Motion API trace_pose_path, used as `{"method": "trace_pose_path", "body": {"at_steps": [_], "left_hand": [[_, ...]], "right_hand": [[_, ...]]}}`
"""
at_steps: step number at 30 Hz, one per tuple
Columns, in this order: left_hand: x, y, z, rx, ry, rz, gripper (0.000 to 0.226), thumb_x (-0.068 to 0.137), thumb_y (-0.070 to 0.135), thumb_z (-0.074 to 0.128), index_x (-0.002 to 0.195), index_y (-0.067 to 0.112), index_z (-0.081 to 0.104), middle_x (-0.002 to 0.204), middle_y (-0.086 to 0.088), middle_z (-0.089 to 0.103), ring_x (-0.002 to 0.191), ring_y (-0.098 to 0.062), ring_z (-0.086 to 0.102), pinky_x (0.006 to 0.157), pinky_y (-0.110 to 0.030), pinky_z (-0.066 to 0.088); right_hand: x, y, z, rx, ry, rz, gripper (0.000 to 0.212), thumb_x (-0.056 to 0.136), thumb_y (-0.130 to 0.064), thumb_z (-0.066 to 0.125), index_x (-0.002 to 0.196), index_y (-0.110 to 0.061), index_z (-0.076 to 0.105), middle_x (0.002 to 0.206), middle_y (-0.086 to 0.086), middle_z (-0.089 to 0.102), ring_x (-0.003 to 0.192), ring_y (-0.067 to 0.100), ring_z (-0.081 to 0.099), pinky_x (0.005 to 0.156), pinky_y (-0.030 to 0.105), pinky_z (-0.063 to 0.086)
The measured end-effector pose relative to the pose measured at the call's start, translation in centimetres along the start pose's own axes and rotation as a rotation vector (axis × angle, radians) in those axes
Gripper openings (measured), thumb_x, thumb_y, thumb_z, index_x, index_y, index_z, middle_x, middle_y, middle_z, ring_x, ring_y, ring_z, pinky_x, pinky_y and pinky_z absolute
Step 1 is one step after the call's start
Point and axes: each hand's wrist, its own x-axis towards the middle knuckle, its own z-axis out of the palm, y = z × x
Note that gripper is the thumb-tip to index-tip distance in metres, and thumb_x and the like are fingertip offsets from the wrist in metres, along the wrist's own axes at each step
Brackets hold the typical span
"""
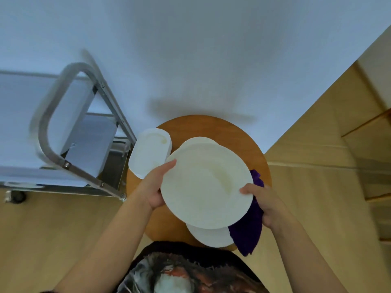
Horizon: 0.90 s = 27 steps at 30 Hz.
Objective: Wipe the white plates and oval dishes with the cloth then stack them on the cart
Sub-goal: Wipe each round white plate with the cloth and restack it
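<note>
A large round white plate [203, 185] is held up over the round wooden table [211, 127]. My left hand [155, 185] grips its left rim, thumb on top. At the plate's right rim my right hand [263, 200] pinches the edge together with a purple cloth [250, 229], which hangs beneath the plate. Under the raised plate more white plates lie on the table: one shows at the far edge [201, 140], another at the near edge [209, 236]. A white oval dish [148, 153] rests on the table's left side.
A metal cart [69, 127] with a tubular handle and grey shelves stands to the left of the table, against the white wall. Wooden flooring lies below and to the right. My dark printed shirt fills the bottom of the view.
</note>
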Motion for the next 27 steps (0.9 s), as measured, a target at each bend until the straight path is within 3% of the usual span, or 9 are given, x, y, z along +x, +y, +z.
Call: {"method": "trace_pose_path", "body": {"at_steps": [4,7,10,11,13,15,17,22,27], "left_hand": [[-0.7,-1.6,-0.2,-0.179,-0.073,0.124,0.041,0.088,0.030,0.055,0.128,0.021,0.056,0.114,-0.014,0.064,0.114,-0.039,0.056,0.094,-0.057,0.044],[-1.2,-2.9,0.8,-0.240,-0.054,0.236,0.025,0.092,0.034,0.051,0.113,0.027,0.064,0.104,-0.009,0.072,0.103,-0.035,0.063,0.082,-0.054,0.052],[-1.7,-4.0,2.1,-0.241,-0.043,0.331,0.032,0.095,0.040,0.045,0.088,0.035,0.075,0.091,-0.003,0.075,0.082,-0.027,0.072,0.066,-0.044,0.057],[-1.8,-4.3,2.5,-0.228,-0.058,0.361,0.036,0.096,0.042,0.043,0.084,0.037,0.076,0.091,-0.001,0.075,0.080,-0.023,0.073,0.064,-0.042,0.057],[-2.2,-4.8,3.1,-0.212,-0.075,0.393,0.037,0.097,0.044,0.040,0.087,0.040,0.075,0.096,0.000,0.074,0.084,-0.020,0.072,0.065,-0.039,0.057],[-2.5,-5.3,3.5,-0.191,-0.092,0.387,0.040,0.097,0.046,0.037,0.087,0.039,0.076,0.098,-0.001,0.074,0.086,-0.020,0.072,0.064,-0.037,0.057],[-2.9,-5.9,3.9,-0.162,-0.113,0.365,0.043,0.096,0.049,0.036,0.086,0.038,0.076,0.097,0.000,0.075,0.087,-0.019,0.072,0.063,-0.034,0.057],[-3.6,-6.3,4.1,-0.073,-0.132,0.396,0.034,0.084,0.052,0.046,0.094,0.038,0.074,0.103,-0.001,0.073,0.093,-0.019,0.070,0.065,-0.032,0.057],[-3.8,-5.3,4.2,-0.059,-0.149,0.399,0.037,0.088,0.051,0.042,0.105,0.035,0.072,0.111,-0.004,0.071,0.101,-0.021,0.068,0.072,-0.033,0.057]], "right_hand": [[-2.6,-1.3,0.0,0.090,0.213,-0.242,0.010,0.083,-0.028,0.068,0.085,-0.019,0.065,0.074,-0.003,0.072,0.070,0.019,0.066,0.066,0.033,0.051],[-5.4,-3.0,0.7,0.067,0.312,-0.573,0.013,0.078,-0.039,0.061,0.072,-0.027,0.058,0.059,-0.012,0.059,0.056,0.007,0.057,0.051,0.025,0.048],[-6.6,-3.3,2.4,-0.136,0.159,-0.612,0.013,0.074,-0.037,0.058,0.088,-0.036,0.056,0.101,-0.003,0.063,0.083,0.015,0.064,0.069,0.038,0.057],[-6.4,-3.0,2.9,-0.308,0.133,-0.557,0.031,0.079,-0.035,0.058,0.109,-0.036,0.053,0.120,0.003,0.055,0.100,0.022,0.060,0.083,0.045,0.054],[-5.3,-1.5,4.1,-0.650,0.148,-0.432,0.069,0.090,-0.037,0.054,0.148,-0.025,0.017,0.149,0.008,0.028,0.132,0.030,0.035,0.108,0.047,0.035],[-4.4,0.0,5.4,-0.927,0.297,-0.429,0.081,0.095,-0.047,0.042,0.150,-0.019,-0.011,0.158,0.010,0.003,0.144,0.030,0.008,0.115,0.042,0.017],[-3.4,0.9,6.3,-1.030,0.438,-0.499,0.079,0.097,-0.053,0.029,0.148,-0.018,-0.019,0.158,0.014,-0.007,0.145,0.030,-0.003,0.116,0.042,0.007],[-1.8,0.7,7.9,-0.872,0.522,-0.645,0.065,0.097,-0.051,0.025,0.151,-0.029,-0.004,0.159,0.011,-0.007,0.146,0.027,-0.006,0.116,0.046,0.007],[-1.5,-1.2,9.7,-0.825,0.339,-0.869,0.048,0.097,-0.047,0.035,0.142,-0.030,0.037,0.159,0.006,0.013,0.142,0.026,0.023,0.112,0.047,0.027]]}}
